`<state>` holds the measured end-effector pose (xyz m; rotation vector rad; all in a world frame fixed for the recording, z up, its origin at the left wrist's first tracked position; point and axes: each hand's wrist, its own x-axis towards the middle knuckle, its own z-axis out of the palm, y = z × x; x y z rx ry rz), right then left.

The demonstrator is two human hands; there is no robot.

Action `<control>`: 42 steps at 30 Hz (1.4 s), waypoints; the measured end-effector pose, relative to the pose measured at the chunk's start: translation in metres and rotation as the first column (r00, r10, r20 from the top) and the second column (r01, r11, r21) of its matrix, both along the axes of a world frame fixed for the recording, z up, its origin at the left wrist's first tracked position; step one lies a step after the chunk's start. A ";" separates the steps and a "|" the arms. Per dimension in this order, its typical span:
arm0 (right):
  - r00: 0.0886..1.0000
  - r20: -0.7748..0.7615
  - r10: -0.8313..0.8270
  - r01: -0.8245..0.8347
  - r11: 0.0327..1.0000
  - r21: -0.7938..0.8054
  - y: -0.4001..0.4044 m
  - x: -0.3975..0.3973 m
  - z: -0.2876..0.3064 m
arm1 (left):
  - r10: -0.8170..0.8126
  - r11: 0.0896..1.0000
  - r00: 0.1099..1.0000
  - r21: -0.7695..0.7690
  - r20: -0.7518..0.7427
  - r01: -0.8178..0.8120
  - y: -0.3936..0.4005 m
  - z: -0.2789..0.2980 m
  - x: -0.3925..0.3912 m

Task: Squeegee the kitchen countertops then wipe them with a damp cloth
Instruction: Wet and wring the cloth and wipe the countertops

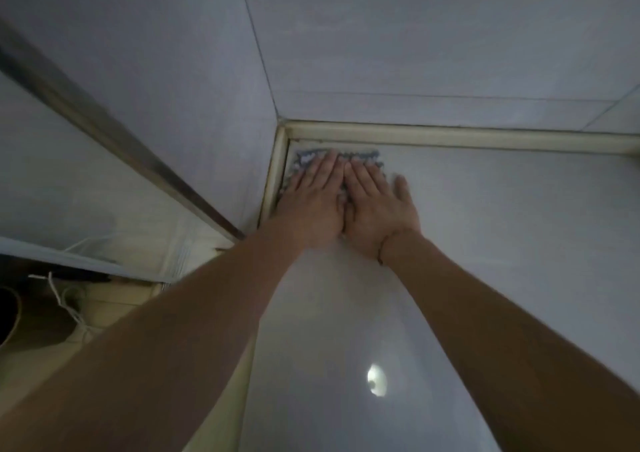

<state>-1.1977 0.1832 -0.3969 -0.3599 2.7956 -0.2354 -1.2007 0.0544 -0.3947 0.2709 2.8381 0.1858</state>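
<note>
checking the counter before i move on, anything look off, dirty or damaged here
Mostly fine: both hands, left hand and right hand, press a blue-and-white cloth flat in the countertop corner. The cream sealing strip along the wall looks yellowed with dark grime at its edges, especially near the corner.

Head view, looking down.
We look steeply down from close above the countertop (485, 244), facing its far left corner.

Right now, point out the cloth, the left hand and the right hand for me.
cloth (370, 158): head view, on the nubby blue-white strip showing beyond the fingertips.
left hand (313, 202): head view, on the back of the hand.
right hand (379, 206): head view, on the back of the hand.
</note>
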 end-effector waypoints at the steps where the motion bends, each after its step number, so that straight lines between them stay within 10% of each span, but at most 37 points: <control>1: 1.000 -0.005 0.002 -0.002 1.000 0.008 -0.001 -0.010 0.000 | 0.019 1.000 1.000 -0.005 0.012 -0.019 0.000 0.001 -0.011; 11: 0.999 -0.031 0.028 -0.026 0.997 0.074 0.004 0.012 0.004 | 0.088 0.996 0.995 -0.002 -0.057 -0.088 0.004 -0.001 0.023; 28: 0.982 0.081 0.172 -0.175 0.984 0.043 0.063 0.359 0.017 | 0.104 0.994 0.988 -0.021 -0.117 -0.107 0.042 -0.003 0.381; 42: 0.999 0.050 0.005 -0.008 0.998 0.062 0.142 0.228 0.010 | -0.064 0.998 0.983 -0.011 -0.172 0.063 0.100 -0.005 0.235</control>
